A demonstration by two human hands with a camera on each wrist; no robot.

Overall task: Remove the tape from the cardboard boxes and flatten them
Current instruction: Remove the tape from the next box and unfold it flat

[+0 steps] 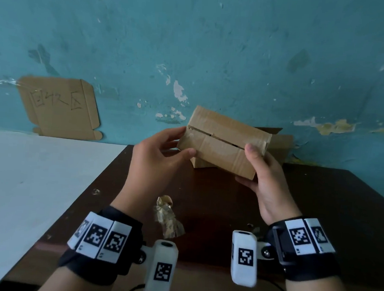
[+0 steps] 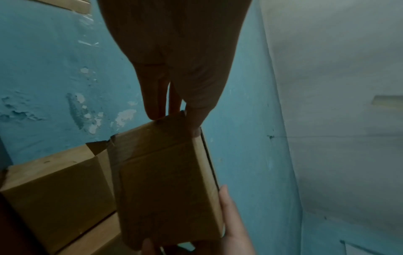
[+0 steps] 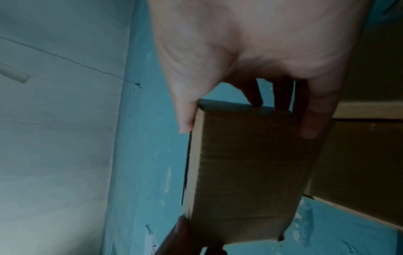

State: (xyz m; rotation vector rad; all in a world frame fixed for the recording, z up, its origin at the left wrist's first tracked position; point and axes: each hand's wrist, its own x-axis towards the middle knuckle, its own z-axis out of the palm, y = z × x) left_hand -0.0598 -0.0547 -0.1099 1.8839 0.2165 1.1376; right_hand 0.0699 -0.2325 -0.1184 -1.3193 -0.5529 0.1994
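A small brown cardboard box is held up above the dark table, its flap seam facing me with clear tape across the ends. My left hand grips its left end, thumb in front and fingers behind. Gripping the right end is my right hand, thumb on the top face and fingers underneath. A crumpled wad of removed tape lies on the table near my wrists.
More cardboard boxes stand behind the held one against the peeling blue wall. A flat cardboard sign with handwriting leans on the wall at left. A white surface adjoins the dark brown table.
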